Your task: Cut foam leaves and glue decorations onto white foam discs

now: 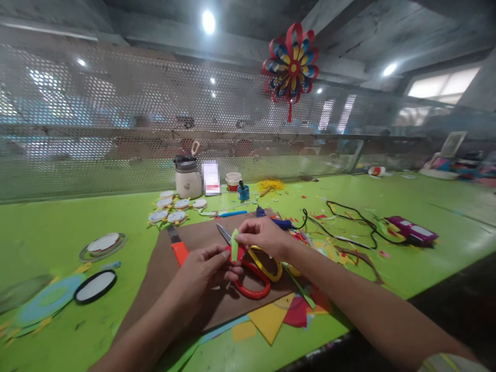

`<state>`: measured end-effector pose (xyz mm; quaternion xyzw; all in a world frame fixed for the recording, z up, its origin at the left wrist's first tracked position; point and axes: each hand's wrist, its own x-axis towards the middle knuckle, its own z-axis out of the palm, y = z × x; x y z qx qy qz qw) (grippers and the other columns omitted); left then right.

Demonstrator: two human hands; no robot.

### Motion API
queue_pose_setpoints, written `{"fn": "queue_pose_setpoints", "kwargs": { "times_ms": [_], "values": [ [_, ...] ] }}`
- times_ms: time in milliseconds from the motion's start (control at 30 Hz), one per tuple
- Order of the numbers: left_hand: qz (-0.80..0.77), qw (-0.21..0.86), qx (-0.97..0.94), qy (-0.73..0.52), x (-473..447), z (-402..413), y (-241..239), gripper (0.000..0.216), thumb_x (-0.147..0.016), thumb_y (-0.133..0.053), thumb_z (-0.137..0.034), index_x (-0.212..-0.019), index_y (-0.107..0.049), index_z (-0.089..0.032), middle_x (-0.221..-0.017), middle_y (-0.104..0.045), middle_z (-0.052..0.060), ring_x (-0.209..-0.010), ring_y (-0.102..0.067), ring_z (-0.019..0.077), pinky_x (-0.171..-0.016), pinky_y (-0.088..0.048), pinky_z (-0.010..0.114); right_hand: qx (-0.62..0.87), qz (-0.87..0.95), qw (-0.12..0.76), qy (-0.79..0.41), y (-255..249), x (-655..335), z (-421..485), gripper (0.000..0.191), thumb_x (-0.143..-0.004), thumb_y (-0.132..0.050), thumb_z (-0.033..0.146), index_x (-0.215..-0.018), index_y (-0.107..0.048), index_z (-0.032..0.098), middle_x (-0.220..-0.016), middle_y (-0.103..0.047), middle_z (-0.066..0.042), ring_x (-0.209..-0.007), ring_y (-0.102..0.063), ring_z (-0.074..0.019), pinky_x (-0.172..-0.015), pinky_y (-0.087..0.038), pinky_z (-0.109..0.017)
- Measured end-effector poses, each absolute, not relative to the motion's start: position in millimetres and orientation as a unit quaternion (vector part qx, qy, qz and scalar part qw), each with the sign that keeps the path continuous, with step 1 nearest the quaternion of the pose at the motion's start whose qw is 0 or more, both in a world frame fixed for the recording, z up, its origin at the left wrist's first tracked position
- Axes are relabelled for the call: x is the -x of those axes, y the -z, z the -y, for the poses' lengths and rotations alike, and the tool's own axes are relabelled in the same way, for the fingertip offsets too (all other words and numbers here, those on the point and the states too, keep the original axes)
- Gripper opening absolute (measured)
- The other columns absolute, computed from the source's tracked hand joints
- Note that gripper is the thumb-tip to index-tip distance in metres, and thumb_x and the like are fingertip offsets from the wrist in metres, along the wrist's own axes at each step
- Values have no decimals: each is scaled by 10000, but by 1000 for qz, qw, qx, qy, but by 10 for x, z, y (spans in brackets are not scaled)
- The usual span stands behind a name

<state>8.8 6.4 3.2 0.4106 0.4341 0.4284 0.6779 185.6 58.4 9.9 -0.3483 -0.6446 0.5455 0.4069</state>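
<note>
Head view puts the green paper strip [234, 244] near the middle of my picture, standing almost upright between the 2 hands. The left hand [205, 274] comes up from below and its thumb and fingers are pinched on the strip's lower end, where a bit of red shows against it; I cannot tell whether that red is a separate piece. The right hand [265, 236] reaches in from the right and its fingertips close on the strip's upper right edge, so both hands are clamped on the same strip and nearly meet.

Directly beneath them lie scissors [251, 289] with 1 red loop and 1 yellow loop, their blade pointing away to the upper left past the strip. All of this sits over a brown board [194, 232]. An orange utility knife [179, 250] rests on the board just left of the left hand. Yellow and red paper offcuts [269, 320] poke out from the board's near edge.

Farther out on the green table [58, 222] are round discs [172, 209], a lidded jar [188, 178], a black cable [349, 217] and a purple box [413, 229]. A paper pinwheel [291, 64] hangs on the mesh screen behind.
</note>
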Motion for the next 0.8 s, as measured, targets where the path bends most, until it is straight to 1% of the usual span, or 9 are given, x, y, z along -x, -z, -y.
{"fn": "queue_pose_setpoints", "kwargs": {
  "times_ms": [200,333,433,600,733,800],
  "values": [
    [-443,676,-406,-427,-111,-56,-57,92,-783,-687,-204,-787,-620,-141,-701,-727,107,-545,-675,180,-545,-583,327,345,645,410,-546,-79,-1858,-596,226,-682,-768,338,-691,-623,166,-556,-588,45,-519,-517,-105,-554,-409,-247],
    [-445,673,-408,-428,-98,-75,-40,122,-769,-711,-217,-788,-620,-138,-686,-726,104,-546,-682,164,-552,-563,257,349,643,410,-544,-75,-1854,-592,215,-685,-763,330,-696,-624,166,-551,-587,47,-507,-523,-106,-539,-412,-245],
    [-434,681,-411,-423,-92,-80,-29,180,-741,-747,-259,-803,-627,-141,-705,-731,109,-565,-684,173,-558,-561,262,350,642,413,-543,-79,-1853,-587,211,-691,-754,327,-698,-618,167,-553,-589,46,-502,-526,-103,-536,-417,-245],
    [-452,662,-421,-424,-102,-73,-27,216,-696,-796,-248,-794,-636,-143,-698,-734,95,-560,-663,123,-581,-534,198,346,644,415,-542,-87,-1846,-582,234,-686,-764,342,-699,-607,169,-536,-584,48,-491,-529,-103,-528,-427,-245],
    [-472,643,-427,-426,-114,-77,-26,233,-671,-813,-251,-767,-625,-152,-664,-730,87,-529,-649,134,-525,-524,208,347,646,415,-539,-82,-1842,-576,231,-695,-758,339,-708,-606,166,-555,-587,45,-496,-533,-102,-527,-431,-242],
    [-477,640,-423,-429,-120,-69,-36,222,-675,-808,-239,-755,-620,-152,-653,-727,79,-524,-644,127,-531,-526,207,348,647,416,-536,-80,-1840,-572,219,-702,-751,330,-714,-607,164,-565,-591,42,-501,-532,-101,-528,-431,-241]
  ]
}}
